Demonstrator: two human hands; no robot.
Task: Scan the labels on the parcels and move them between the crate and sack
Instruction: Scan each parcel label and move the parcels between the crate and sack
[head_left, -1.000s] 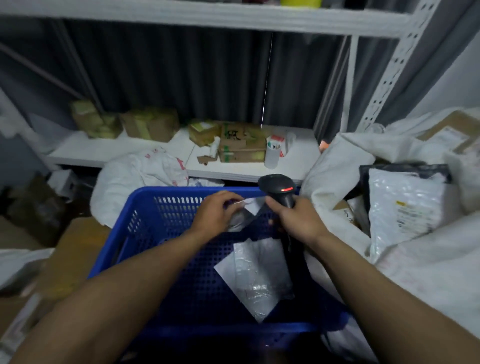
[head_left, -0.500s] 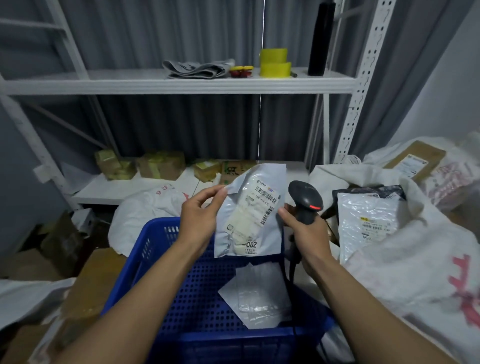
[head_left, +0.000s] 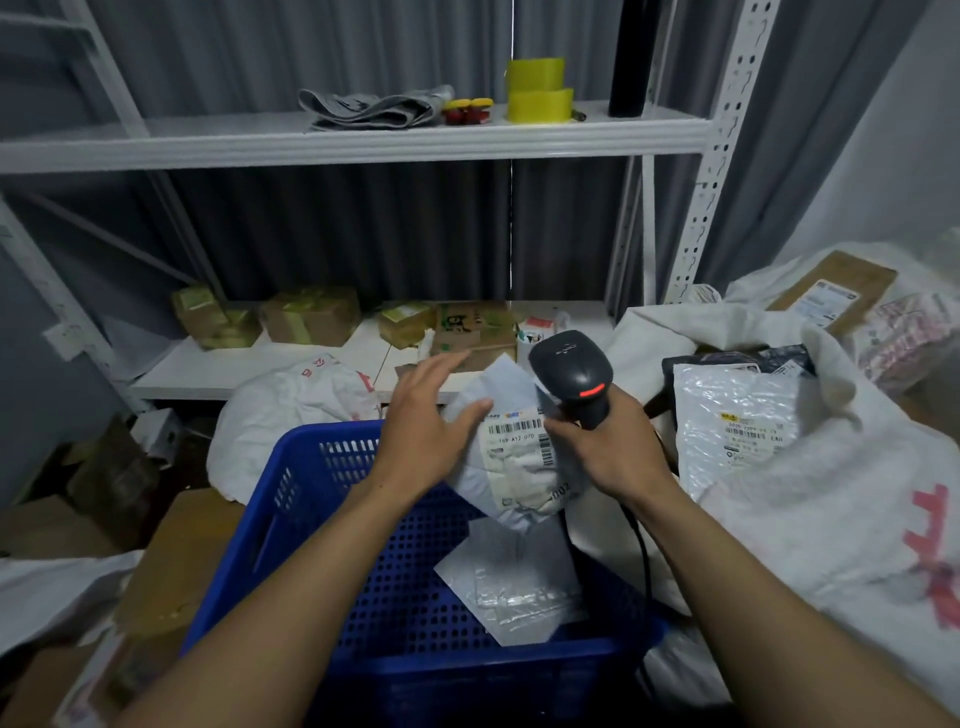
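Observation:
A grey parcel (head_left: 519, 467) with a white barcode label hangs above the blue perforated crate (head_left: 311, 467), label facing me. My left hand (head_left: 426, 431) lies flat against the parcel's left side, fingers straight. My right hand (head_left: 608, 447) grips a black barcode scanner (head_left: 571, 364) with a red light, and its fingertips touch the parcel's right edge. A second grey parcel (head_left: 514, 587) lies flat on the crate floor. At the right sits an open white sack (head_left: 831, 519) holding a white parcel (head_left: 737, 415) and a black one (head_left: 727, 358).
A white metal shelf unit stands behind the crate, with taped cardboard boxes (head_left: 311, 317) on its low shelf and yellow tape rolls (head_left: 537, 91) above. Another white sack (head_left: 296, 410) sits behind the crate. Cardboard (head_left: 176, 561) lies left. The scanner cable (head_left: 641, 545) hangs by the crate's right wall.
The parcel was lifted out of the crate and held up with its label showing. It now sits lower and tilted, my left hand has opened flat on it, and the scanner is closer.

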